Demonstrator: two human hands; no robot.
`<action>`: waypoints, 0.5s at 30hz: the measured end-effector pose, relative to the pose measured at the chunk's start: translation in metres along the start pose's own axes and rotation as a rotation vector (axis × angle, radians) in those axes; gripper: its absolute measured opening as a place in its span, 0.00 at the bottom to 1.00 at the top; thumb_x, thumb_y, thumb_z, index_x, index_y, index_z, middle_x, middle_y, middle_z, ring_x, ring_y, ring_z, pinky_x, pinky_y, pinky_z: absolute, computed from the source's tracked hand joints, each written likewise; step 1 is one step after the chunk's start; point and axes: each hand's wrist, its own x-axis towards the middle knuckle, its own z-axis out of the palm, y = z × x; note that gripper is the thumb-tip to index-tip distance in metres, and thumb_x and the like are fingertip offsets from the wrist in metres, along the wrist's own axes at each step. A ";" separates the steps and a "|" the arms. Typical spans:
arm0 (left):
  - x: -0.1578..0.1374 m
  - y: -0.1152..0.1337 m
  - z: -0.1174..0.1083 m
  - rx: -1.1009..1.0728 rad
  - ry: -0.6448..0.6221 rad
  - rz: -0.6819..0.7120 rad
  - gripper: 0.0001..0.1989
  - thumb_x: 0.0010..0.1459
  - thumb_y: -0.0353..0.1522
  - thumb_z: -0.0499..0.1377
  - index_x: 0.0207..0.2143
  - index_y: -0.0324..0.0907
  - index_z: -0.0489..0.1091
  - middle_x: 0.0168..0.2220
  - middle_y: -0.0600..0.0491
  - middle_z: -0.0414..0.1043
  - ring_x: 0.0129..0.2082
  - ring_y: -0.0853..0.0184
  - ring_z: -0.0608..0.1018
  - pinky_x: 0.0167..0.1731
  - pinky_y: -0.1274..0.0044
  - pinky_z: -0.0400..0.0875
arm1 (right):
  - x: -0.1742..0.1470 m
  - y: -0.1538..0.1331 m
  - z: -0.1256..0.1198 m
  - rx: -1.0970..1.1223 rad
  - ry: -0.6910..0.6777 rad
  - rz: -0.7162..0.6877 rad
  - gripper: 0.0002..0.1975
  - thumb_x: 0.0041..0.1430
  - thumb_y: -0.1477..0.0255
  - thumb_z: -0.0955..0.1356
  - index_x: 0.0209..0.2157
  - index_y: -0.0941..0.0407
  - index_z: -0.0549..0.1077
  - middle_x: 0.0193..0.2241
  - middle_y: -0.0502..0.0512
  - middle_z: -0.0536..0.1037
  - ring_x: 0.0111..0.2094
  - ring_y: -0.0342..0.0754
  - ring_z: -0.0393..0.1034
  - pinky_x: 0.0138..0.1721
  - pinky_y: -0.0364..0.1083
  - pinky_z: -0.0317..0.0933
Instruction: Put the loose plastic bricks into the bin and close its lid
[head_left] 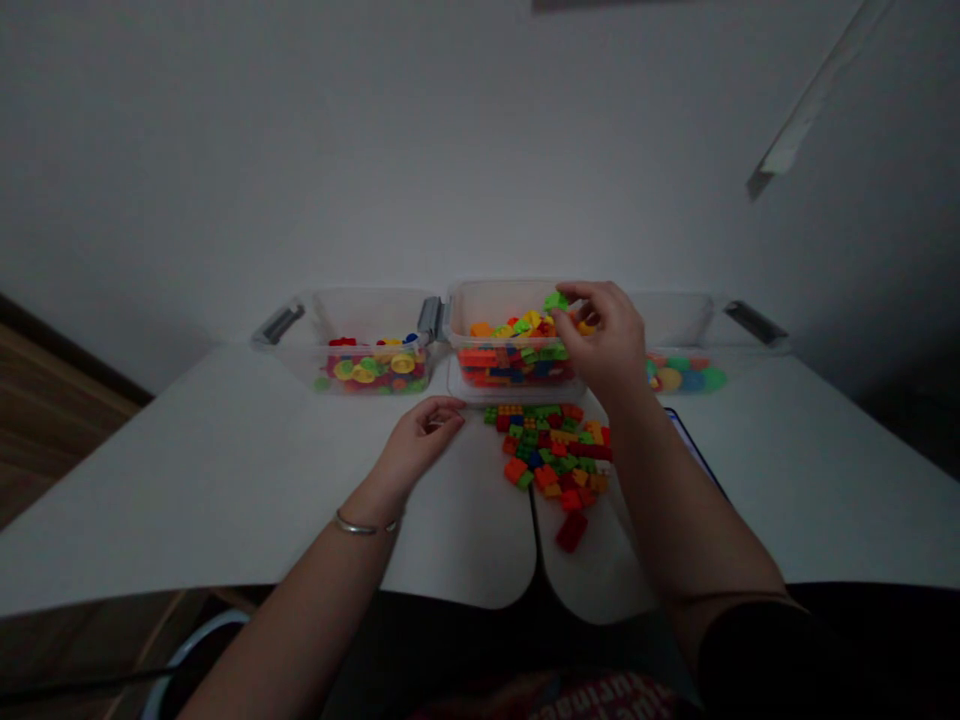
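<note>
Over the right rim of the middle clear plastic box (517, 345), my right hand (604, 335) pinches a bright green toy brick (555, 301) between thumb and fingers. That box holds many red, orange, yellow, green and blue bricks (525, 352). My left hand (426, 428) rests at the table by the box's front left corner, fingers loosely bent and thumb apart, with nothing visible in it. Just right of it lies a pile of loose building bricks (551, 450), mostly red, orange and green. A dark red brick (572, 531) lies apart at the pile's near end.
A left clear box (375, 340) holds yellow, red and green pieces. Behind my right arm, a right clear box (686, 345) contains coloured round pieces. A phone-like dark-edged device (694, 448) lies beside my right forearm. A seam splits the white table (480, 540).
</note>
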 end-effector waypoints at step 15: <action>-0.004 -0.003 -0.002 0.626 -0.051 0.415 0.10 0.59 0.31 0.57 0.40 0.41 0.76 0.36 0.49 0.78 0.39 0.61 0.77 0.44 0.67 0.72 | -0.003 0.014 0.006 -0.355 -0.271 0.213 0.12 0.61 0.67 0.65 0.40 0.53 0.81 0.41 0.58 0.82 0.46 0.60 0.70 0.50 0.59 0.59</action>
